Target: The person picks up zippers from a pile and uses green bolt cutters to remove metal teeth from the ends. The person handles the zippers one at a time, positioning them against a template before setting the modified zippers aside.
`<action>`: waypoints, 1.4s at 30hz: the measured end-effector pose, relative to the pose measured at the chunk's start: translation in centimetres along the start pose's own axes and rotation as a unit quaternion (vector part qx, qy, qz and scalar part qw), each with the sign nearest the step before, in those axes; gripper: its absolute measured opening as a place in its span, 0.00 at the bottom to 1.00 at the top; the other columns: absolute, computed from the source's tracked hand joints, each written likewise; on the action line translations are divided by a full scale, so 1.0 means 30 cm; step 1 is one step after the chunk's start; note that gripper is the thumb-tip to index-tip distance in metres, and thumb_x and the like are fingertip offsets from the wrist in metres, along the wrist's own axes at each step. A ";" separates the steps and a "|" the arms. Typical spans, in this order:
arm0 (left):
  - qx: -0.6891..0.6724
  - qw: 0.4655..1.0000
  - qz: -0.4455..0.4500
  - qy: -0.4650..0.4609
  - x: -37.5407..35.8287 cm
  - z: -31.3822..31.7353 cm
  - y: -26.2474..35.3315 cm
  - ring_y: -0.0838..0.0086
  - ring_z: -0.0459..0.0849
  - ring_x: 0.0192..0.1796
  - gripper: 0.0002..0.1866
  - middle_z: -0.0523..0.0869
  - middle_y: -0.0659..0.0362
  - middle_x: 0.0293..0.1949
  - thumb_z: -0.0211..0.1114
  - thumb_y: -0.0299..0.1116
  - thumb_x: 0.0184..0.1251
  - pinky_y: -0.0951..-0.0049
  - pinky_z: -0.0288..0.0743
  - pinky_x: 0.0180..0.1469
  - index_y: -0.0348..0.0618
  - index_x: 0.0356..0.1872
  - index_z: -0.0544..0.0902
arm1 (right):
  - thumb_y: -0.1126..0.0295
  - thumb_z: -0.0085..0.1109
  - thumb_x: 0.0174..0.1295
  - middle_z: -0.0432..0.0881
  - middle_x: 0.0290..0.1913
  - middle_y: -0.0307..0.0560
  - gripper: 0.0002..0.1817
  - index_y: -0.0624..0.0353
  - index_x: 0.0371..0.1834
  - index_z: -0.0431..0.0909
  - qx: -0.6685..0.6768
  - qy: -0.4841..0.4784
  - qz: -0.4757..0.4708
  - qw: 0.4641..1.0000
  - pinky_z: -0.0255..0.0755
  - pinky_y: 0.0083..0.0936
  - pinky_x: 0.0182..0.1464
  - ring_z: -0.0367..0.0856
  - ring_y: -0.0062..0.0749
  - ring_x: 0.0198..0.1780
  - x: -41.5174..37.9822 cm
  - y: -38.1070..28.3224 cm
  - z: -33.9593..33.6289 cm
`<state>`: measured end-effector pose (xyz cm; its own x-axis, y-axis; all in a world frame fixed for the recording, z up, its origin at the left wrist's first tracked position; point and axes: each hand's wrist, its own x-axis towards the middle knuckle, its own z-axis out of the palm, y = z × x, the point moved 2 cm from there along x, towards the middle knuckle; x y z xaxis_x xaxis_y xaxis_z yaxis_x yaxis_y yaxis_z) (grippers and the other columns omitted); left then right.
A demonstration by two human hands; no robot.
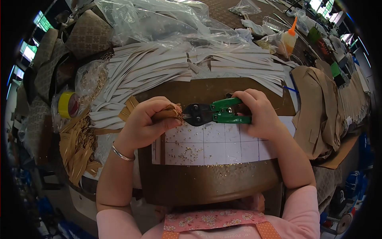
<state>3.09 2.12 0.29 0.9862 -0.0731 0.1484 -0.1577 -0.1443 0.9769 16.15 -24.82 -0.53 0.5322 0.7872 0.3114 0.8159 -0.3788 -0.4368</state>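
Note:
My left hand is closed around a folded brown zipper tape with gold teeth along its edge. My right hand grips the green handles of a pair of cutters. Their black jaws point left and meet the toothed edge of the tape. Below both hands lies a white sheet with grid lines, scattered with small gold bits. The sheet rests on a brown board, whose near edge also carries gold bits.
White zippers lie in rows beyond the board. Brown zipper strips and a yellow tape roll are at the left. Brown fabric pieces lie at the right. An orange-tipped bottle and plastic bags stand farther back.

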 end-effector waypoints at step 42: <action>-0.068 0.997 -0.027 -0.012 -0.008 -0.003 0.021 0.83 0.82 0.41 0.10 0.80 0.63 0.38 0.70 0.13 0.58 0.85 0.79 0.45 0.32 0.41 0.83 | 0.73 0.66 0.45 0.79 0.31 0.48 0.18 0.57 0.42 0.77 -0.017 0.005 -0.006 1.000 0.75 0.39 0.36 0.80 0.48 0.33 -0.008 -0.004 0.036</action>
<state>2.75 2.14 0.87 0.9915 -0.0917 0.0927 -0.0943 -0.0127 0.9955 15.67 -24.44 -1.47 0.5252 0.7863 0.3255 0.8291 -0.3867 -0.4039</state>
